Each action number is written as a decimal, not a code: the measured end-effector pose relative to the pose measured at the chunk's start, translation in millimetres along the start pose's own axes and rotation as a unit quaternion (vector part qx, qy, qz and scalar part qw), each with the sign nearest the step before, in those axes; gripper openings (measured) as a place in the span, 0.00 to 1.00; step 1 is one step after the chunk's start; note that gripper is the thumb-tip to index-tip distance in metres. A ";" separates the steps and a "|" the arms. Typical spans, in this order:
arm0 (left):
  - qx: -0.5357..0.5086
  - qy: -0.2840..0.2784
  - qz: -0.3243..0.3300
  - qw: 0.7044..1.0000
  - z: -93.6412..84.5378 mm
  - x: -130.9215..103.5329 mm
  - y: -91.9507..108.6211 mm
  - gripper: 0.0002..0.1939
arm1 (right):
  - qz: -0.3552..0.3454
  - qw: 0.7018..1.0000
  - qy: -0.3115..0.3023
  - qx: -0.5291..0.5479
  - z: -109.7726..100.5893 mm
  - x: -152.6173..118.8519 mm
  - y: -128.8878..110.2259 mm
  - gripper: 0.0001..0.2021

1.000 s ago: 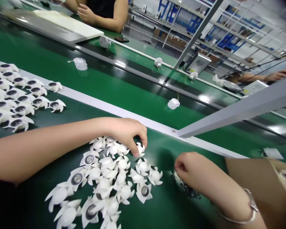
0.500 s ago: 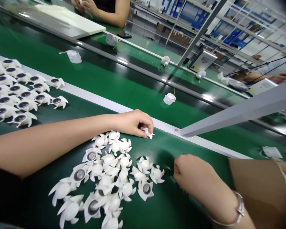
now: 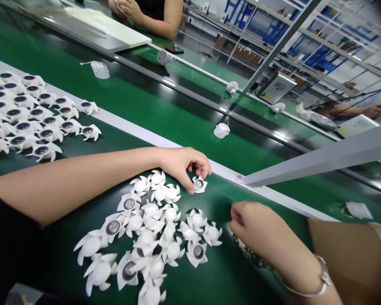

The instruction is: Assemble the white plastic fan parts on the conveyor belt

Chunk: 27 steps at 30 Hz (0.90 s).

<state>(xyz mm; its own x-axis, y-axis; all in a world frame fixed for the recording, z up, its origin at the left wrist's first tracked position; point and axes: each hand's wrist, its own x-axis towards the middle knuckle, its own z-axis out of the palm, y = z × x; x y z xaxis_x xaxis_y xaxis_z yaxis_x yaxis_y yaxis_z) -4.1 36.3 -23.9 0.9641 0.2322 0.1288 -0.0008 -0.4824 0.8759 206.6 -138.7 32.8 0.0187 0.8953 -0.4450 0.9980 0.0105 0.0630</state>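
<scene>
Handling: I am favouring light contact with one white fan wheel (image 3: 199,184) at its blade edges. Left hand (image 3: 184,164): thumb and fingers are curving apart around it, right of the loose pile (image 3: 152,210), near the pale rail (image 3: 222,170). Right hand (image 3: 257,224): curling; whether either is gripping, I cannot tell. Appearance: pointed blades are ringing a dark-rimmed, upward-facing hub.

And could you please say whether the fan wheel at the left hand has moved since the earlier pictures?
Yes, the fan wheel at the left hand has moved forward, closer to the fixed white rail.
</scene>
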 end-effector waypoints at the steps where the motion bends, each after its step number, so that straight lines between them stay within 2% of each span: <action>1: 0.013 0.003 -0.010 1.000 1.4 0.8 -0.3 0.22 | -0.032 0.998 0.030 0.049 -1.3 2.9 0.7 0.08; 3: 0.033 0.002 -0.027 0.999 4.7 2.3 0.3 0.25 | -0.098 0.979 0.090 0.153 -2.4 10.2 -1.0 0.06; 5: 0.047 0.000 -0.028 0.999 7.4 3.5 1.7 0.24 | -0.145 0.954 0.149 0.214 -0.2 18.8 -6.9 0.04; 9: 0.060 -0.009 -0.015 0.998 8.5 4.3 4.1 0.22 | -0.204 0.923 0.268 0.188 11.7 35.9 -22.5 0.05; 11: 0.067 -0.011 -0.009 0.998 7.9 4.1 4.2 0.22 | -0.214 0.918 0.303 0.139 16.8 41.6 -28.0 0.06; 17: 0.062 0.009 -0.012 0.998 9.5 3.6 1.6 0.22 | -0.203 0.929 0.307 -0.029 14.2 39.5 -37.7 0.08; 21: 0.060 0.010 -0.012 0.998 10.2 3.0 0.5 0.22 | -0.215 0.915 0.322 -0.117 11.4 34.8 -44.2 0.08; 27: 0.049 0.013 -0.015 0.999 9.6 3.1 -2.4 0.23 | -0.200 0.902 0.338 -0.179 15.3 27.8 -53.8 0.08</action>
<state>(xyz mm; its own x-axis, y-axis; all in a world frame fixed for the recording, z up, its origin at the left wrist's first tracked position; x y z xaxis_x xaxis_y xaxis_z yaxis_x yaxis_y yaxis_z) 1.4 30.0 -30.1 0.9560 0.2692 0.1167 0.0547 -0.5544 0.8305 154.3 -121.2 3.4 -0.5002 0.8542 0.1421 0.8309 0.4273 0.3564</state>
